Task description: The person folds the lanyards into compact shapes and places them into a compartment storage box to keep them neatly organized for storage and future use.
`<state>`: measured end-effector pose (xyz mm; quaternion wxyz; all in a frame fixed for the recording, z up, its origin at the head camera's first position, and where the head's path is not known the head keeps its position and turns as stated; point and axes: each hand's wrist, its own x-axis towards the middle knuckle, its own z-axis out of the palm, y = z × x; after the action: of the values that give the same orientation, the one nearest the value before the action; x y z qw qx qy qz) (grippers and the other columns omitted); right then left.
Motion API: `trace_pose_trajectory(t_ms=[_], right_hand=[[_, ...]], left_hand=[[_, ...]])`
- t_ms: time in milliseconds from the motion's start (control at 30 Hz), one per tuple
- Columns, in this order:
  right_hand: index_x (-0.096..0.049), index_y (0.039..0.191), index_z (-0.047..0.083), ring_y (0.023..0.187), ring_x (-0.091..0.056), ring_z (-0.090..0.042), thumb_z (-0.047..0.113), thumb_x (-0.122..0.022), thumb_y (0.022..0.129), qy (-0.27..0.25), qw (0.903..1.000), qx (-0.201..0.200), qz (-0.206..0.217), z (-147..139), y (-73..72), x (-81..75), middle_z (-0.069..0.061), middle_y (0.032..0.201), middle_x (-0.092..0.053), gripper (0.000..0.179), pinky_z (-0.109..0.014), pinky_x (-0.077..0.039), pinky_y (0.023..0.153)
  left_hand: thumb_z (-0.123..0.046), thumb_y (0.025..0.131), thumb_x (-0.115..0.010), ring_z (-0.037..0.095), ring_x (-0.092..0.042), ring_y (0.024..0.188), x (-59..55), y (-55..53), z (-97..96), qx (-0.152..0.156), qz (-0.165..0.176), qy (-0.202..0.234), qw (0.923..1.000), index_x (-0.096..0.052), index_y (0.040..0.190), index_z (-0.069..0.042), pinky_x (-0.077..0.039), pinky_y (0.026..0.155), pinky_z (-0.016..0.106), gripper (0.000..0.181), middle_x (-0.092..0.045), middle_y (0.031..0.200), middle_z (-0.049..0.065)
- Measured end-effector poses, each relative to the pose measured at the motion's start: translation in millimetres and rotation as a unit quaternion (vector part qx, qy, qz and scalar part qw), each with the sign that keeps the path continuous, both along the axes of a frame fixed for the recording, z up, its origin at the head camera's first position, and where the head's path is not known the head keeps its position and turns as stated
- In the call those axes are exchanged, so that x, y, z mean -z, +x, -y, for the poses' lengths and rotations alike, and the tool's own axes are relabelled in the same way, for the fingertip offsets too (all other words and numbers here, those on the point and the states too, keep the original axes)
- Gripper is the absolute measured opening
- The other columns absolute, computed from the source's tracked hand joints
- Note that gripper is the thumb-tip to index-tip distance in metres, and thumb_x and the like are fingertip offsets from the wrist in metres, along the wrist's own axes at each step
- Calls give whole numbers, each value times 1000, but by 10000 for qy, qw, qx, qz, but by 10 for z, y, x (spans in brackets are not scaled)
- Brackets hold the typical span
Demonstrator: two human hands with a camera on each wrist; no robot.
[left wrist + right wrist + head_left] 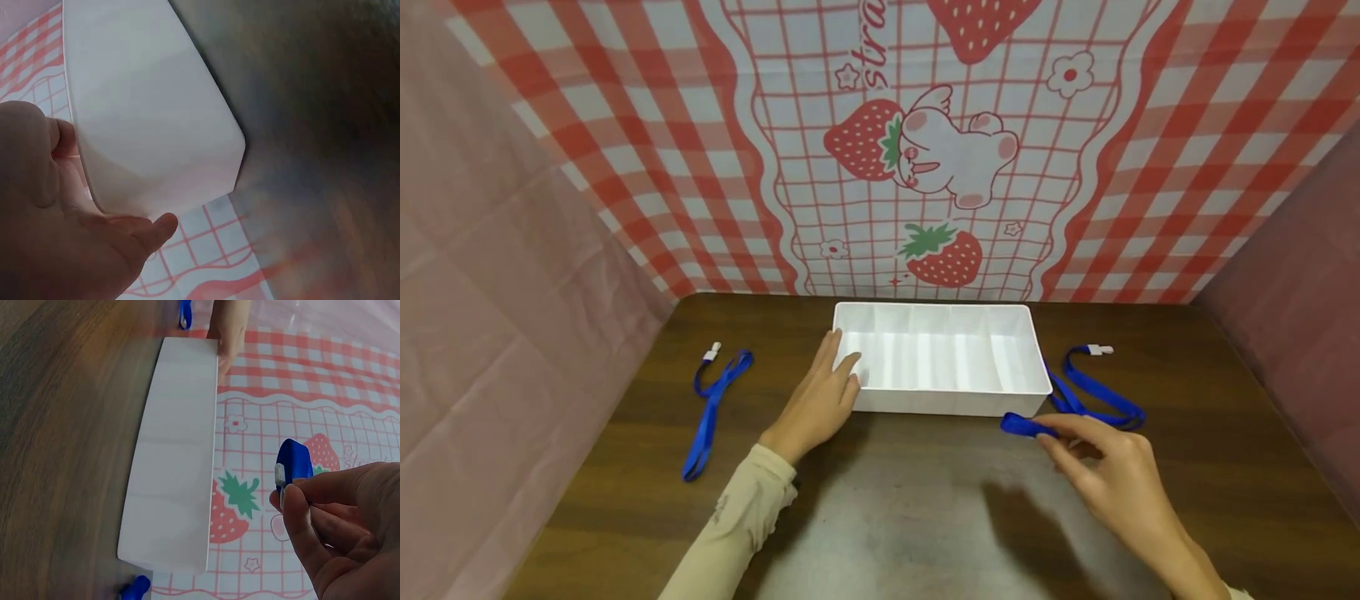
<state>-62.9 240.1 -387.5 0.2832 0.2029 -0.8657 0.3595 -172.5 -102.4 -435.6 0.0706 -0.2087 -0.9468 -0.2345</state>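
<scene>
A white divided storage box [951, 402] stands open side up near the back of the table. My left hand [816, 400] holds its left end, fingers hooked over the rim at the front left. In the left wrist view the fingers [62, 137] reach past the rim beside the box's white front wall [150, 119]. My right hand [1108, 467] pinches a folded blue lanyard [1024, 425] between thumb and fingertips, just off the box's front right corner. A white clip [280, 475] shows on this lanyard in the right wrist view.
A second blue lanyard [707, 425] with a white clip lies left of the box. Another blue lanyard [1093, 392] lies to its right, its clip pointing away. Behind the dark wooden table [895, 517] hangs a red checked strawberry cloth [700, 167].
</scene>
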Motion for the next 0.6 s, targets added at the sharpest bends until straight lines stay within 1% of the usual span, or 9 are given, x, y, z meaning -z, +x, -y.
trace_pose_trajectory(t_ms=[167,233,500,600], right_hand=[[-77,94,9,64,-60,5,-14,-83,68,51,9999,97,-99,-21,-6,-22,6,76,-70,36,-9,-49,58],[-77,95,9,65,-60,5,-15,-83,68,88,9998,150,-126,-37,-7,-35,6,76,-70,36,-9,-49,59],[-78,93,8,66,-57,8,-14,-84,66,47,9989,403,-215,-126,-51,-23,5,73,-68,35,-7,-47,60],[-78,93,8,66,-56,7,-13,-84,67,53,9987,443,-248,-148,-80,-3,4,72,-67,34,-7,-46,59]], left_hand=[[-14,101,-43,34,-5,152,-29,61,-8,-207,239,158,9994,-38,144,13,-21,119,46,51,-12,161,28],[-13,100,-45,35,-4,151,-30,86,-5,-249,286,209,9991,-35,145,15,-21,119,46,54,-10,161,29],[-11,99,-47,37,-7,151,-10,183,-4,-209,181,241,9993,-39,142,14,-25,117,47,51,-12,161,29],[-13,100,-45,36,-6,151,-13,234,-3,-229,232,155,9993,-40,143,13,-25,117,46,51,-11,161,28]])
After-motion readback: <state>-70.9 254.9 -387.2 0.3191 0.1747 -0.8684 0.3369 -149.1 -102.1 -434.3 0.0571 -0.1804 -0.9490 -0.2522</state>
